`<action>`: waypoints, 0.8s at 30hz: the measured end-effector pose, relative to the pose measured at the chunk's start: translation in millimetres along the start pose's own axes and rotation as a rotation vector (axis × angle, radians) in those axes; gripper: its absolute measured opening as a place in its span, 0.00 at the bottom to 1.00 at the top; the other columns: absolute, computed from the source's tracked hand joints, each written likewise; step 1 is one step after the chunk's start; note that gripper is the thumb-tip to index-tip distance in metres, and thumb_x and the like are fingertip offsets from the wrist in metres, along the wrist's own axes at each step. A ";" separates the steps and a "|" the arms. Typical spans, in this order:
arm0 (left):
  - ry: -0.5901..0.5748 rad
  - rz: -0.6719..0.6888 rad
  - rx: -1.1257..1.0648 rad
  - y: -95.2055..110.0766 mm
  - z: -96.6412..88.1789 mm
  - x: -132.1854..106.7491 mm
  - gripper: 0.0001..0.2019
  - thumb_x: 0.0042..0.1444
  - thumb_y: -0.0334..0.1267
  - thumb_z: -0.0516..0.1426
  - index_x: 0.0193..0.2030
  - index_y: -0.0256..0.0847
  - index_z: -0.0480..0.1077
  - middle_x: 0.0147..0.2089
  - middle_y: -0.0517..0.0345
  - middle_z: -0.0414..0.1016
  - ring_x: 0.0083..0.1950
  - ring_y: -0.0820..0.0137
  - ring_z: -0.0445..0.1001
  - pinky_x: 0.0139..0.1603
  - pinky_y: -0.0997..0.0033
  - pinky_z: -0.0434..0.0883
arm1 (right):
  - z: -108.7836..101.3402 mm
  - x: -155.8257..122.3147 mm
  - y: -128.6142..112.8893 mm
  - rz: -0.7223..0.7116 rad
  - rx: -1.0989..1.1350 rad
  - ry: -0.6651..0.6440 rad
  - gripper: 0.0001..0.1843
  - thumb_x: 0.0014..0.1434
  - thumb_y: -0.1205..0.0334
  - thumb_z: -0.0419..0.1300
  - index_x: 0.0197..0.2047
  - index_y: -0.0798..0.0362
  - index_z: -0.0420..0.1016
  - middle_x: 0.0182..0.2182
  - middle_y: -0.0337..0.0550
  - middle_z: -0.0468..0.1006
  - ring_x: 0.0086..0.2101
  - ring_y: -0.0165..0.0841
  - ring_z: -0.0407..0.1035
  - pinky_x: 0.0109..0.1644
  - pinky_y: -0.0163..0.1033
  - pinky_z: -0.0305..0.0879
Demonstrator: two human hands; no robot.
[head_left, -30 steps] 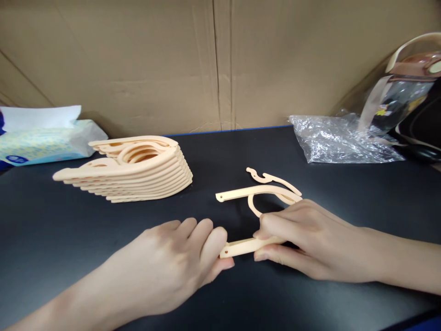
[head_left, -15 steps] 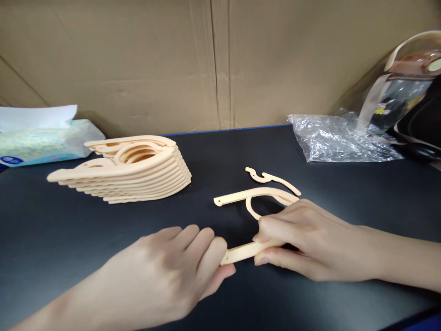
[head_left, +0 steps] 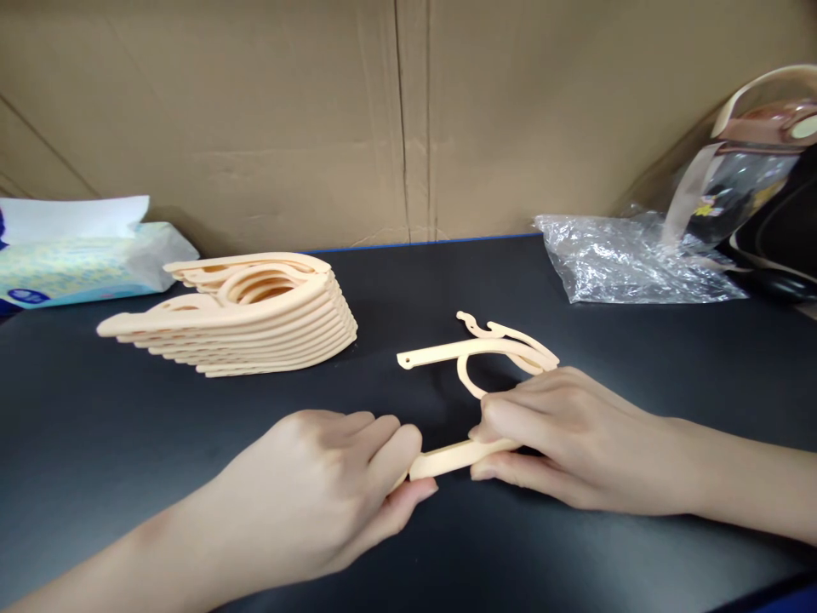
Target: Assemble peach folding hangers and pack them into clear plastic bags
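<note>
Since the earlier frame, the hole in the near tip of the hanger [head_left: 447, 460] has gone from sight beside the left hand [head_left: 348, 485], whose curled fingers clasp a pale sliver [head_left: 399, 483] at that tip, mostly hidden in the fist. The right hand [head_left: 574, 447] grips the hanger's smooth, bowed, peach-coloured frame, its fingers covering the bend; just beyond them lies a thin, wavy hook [head_left: 523, 339], and beyond the left fingers a ridged stack [head_left: 306, 319].
</note>
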State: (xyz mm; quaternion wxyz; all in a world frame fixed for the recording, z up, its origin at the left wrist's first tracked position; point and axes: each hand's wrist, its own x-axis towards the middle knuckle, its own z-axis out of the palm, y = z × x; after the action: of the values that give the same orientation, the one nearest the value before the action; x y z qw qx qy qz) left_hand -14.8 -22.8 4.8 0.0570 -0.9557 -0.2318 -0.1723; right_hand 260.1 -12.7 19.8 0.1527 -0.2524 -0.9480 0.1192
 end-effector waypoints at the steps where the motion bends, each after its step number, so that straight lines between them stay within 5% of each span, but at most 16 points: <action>1: -0.002 0.003 -0.006 0.0 -0.1 -0.3 0.16 0.79 0.37 0.41 0.36 0.46 0.55 0.26 0.69 0.60 0.21 0.71 0.58 0.23 0.64 0.52 | 0.2 0.0 0.3 -0.012 -0.015 0.011 0.13 0.77 0.60 0.54 0.38 0.52 0.71 0.28 0.34 0.78 0.26 0.28 0.69 0.31 0.35 0.58; 11: -0.007 0.003 -0.064 -0.1 -0.4 -1.7 0.15 0.78 0.35 0.42 0.35 0.46 0.54 0.26 0.69 0.59 0.21 0.72 0.57 0.23 0.64 0.52 | -4.9 4.0 7.6 -0.182 -0.169 0.213 0.19 0.78 0.55 0.53 0.37 0.54 0.76 0.32 0.42 0.80 0.35 0.32 0.71 0.41 0.39 0.66; 16: -0.006 -0.009 -0.053 0.0 -0.6 -2.2 0.16 0.78 0.35 0.43 0.34 0.46 0.56 0.25 0.69 0.60 0.21 0.71 0.57 0.24 0.65 0.52 | -12.9 3.5 14.4 -0.089 -0.254 0.333 0.13 0.75 0.62 0.57 0.39 0.53 0.79 0.40 0.46 0.82 0.38 0.34 0.72 0.43 0.41 0.69; 20: 0.001 -0.006 -0.040 -0.1 1.4 -2.8 0.15 0.78 0.35 0.43 0.35 0.46 0.54 0.26 0.70 0.59 0.21 0.72 0.57 0.24 0.65 0.52 | -15.0 3.0 22.7 -0.036 -0.270 0.299 0.12 0.74 0.61 0.58 0.43 0.53 0.83 0.49 0.52 0.83 0.47 0.40 0.75 0.48 0.45 0.70; 24: 0.004 0.007 -0.055 -1.0 1.5 -2.5 0.15 0.78 0.35 0.43 0.35 0.46 0.54 0.26 0.70 0.58 0.22 0.71 0.56 0.24 0.64 0.53 | -13.1 4.5 24.5 -0.027 -0.207 0.244 0.12 0.74 0.62 0.57 0.48 0.53 0.83 0.49 0.50 0.85 0.49 0.40 0.76 0.53 0.47 0.70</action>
State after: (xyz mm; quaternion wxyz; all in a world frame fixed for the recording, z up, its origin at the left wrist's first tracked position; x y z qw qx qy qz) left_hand -16.8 -22.7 2.5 0.0320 -0.9573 -0.2237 -0.1804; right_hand 271.8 12.2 25.6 0.2415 -0.2664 -0.9330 -0.0127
